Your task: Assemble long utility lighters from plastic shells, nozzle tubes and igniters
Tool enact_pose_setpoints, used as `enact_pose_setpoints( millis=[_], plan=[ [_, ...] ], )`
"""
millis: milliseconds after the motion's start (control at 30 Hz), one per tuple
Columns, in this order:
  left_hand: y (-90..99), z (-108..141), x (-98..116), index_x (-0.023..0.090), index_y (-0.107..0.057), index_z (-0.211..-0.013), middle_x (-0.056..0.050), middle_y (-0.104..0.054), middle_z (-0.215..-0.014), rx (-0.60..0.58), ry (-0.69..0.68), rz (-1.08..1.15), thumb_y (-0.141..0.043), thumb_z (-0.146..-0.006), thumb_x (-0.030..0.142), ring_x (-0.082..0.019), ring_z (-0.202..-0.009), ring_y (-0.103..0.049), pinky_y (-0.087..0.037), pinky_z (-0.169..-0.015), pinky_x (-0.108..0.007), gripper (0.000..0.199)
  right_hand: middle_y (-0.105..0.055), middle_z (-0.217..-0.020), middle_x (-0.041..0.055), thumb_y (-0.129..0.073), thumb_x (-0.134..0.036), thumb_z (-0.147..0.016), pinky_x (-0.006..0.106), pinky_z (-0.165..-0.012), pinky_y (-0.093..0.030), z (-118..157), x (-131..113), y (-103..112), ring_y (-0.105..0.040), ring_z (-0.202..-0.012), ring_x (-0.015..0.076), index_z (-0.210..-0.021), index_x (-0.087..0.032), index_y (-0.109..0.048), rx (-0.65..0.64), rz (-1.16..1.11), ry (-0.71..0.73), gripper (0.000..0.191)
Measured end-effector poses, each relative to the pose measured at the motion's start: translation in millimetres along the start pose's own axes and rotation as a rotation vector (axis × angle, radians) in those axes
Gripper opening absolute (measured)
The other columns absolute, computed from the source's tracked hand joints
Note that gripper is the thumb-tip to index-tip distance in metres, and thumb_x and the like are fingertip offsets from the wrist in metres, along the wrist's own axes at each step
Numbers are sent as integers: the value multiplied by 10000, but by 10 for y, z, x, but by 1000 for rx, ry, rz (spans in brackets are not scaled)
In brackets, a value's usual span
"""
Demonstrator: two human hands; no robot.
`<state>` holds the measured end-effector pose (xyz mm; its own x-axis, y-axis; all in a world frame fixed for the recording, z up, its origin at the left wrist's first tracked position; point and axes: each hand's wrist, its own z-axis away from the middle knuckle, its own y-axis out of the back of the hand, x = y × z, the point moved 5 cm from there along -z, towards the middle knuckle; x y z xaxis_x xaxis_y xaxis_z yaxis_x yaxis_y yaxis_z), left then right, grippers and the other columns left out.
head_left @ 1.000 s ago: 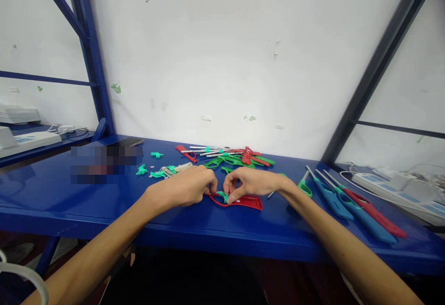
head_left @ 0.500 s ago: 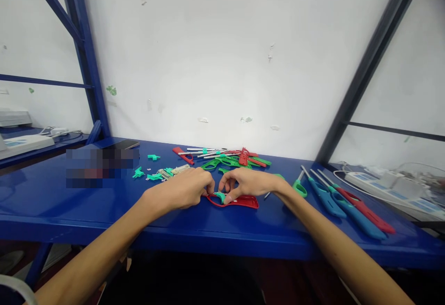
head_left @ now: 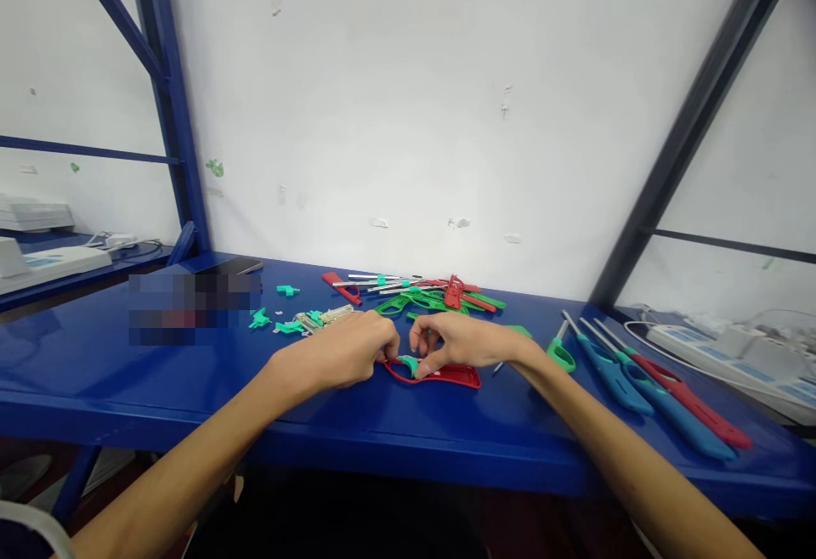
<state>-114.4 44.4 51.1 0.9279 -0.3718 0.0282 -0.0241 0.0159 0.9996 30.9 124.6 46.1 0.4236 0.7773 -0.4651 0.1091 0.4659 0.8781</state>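
Observation:
A red half-shell of a long-nosed lighter [head_left: 464, 377] lies on the blue table in front of me, with a teal trigger [head_left: 409, 364] seated by its looped guard. My left hand [head_left: 357, 347] is closed, pinching the narrow left end of the shell; its fingertips are partly hidden. Over the shell is my right hand [head_left: 465, 340], its thumb pressed at the trigger and its forefinger curled a little above. Small metal parts inside the shell are mostly covered by my fingers.
Loose teal triggers [head_left: 260, 319] and pale gas tanks [head_left: 336, 313] lie left. Behind are metal tubes [head_left: 382, 277], green shells [head_left: 414, 300] and red shells. Several lighters, including a blue one [head_left: 615, 379], lie right. A phone [head_left: 235, 265] and a blurred patch are far left.
My right forefinger has lifted slightly away from the trigger, while the thumb stays on it. My left hand keeps its pinch. The whole view has shifted slightly.

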Motion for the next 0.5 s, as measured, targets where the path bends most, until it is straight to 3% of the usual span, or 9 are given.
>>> enact_pose_setpoints(
  millis=[200,367,500],
  plan=[
    [-5,-3,6,147,-693,-1083,-42,-716,-1008,-4,-3,-11,-654,-1020,344,-197,-946,-702,-600,-871,-408,211,-685,-987,29,-799,-419,-896,386,-814,-548,13,-2,2,-649,-862,192,-1083,-168,-684,-37,-27,-31,333],
    [-6,-11,10,149,-688,-1093,-51,-711,-1043,6,-8,-5,-656,-1017,363,-197,-951,-695,-597,-865,-403,229,-703,-1074,50,-788,-453,-907,377,-809,-554,40,-9,7,-676,-920,209,-1270,-176,-629,-59,-86,-22,483],
    [-6,-6,8,149,-689,-1104,-52,-713,-1051,9,-13,-7,-658,-1017,353,-199,-958,-698,-601,-869,-407,223,-713,-970,33,-649,-453,-1019,400,-838,-565,17,3,-18,-684,-873,193,-1098,-164,-702,-100,-84,2,305]
  ],
)
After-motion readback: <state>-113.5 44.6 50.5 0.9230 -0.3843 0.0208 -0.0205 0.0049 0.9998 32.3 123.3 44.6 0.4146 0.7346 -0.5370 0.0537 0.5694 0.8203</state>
